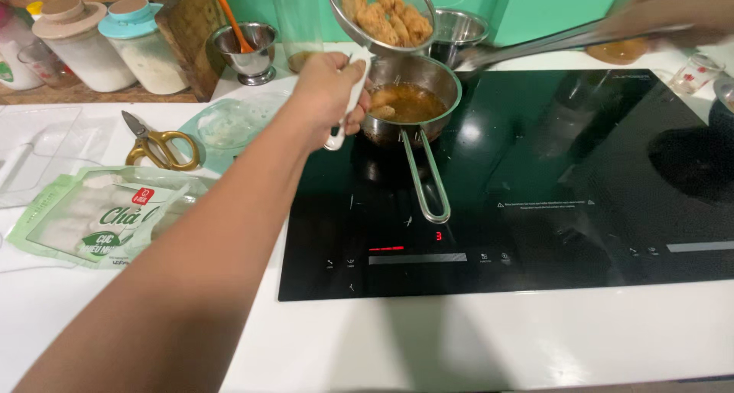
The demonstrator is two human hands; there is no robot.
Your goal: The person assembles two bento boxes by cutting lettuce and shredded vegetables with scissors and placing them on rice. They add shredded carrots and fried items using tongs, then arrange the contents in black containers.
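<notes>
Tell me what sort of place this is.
Most likely a home kitchen. A black induction cooktop is set in a white counter, a small saucepan of hot oil sits on it, and lidded storage jars stand nearby.

Gold-handled scissors are laid on the white counter, left of the black induction hob. A torn green-and-white food packet is seen below them, a clear plastic tray at far left. Two lidded jars of white powder are kept on a wooden shelf. A small steel cup with an orange utensil in it is set behind. A steel bowl is placed beside the green wall; a small measuring glass is noted at far right.
</notes>
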